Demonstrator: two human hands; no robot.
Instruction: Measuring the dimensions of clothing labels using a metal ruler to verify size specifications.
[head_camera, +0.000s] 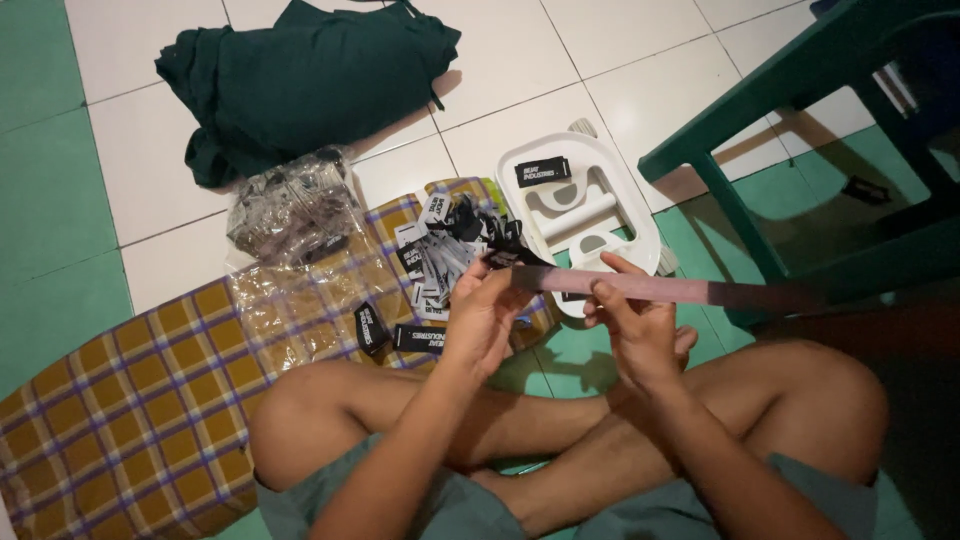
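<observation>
The left hand (478, 312) has its grip closed on the near end of a long pink strip (660, 289), fingertips pinched around a small black label (512, 259) that sits at that end. The right hand (632, 325) pinches the same strip a little further along, thumb on top and fingers under, so the strip runs taut between the two hands and on out to the person's right, toward the leg of a green plastic chair (745, 215). The strip is held above the crossed legs, off the floor.

To do this well, it looks wise to keep the right-hand pinch close to the label so the strip does not sag or twist, and to move the label with the left fingertips only.

Just beyond the hands lies a loose heap of black and white labels (440, 255) on a yellow checked cushion (140, 410), with two more black labels near its edge. A clear bag of dark pieces (290, 205) lies beside the heap, a white plastic tray (610, 215) with one label in it sits on the tiled floor (150, 120), and a dark green cloth bundle (310, 75) lies further off.
</observation>
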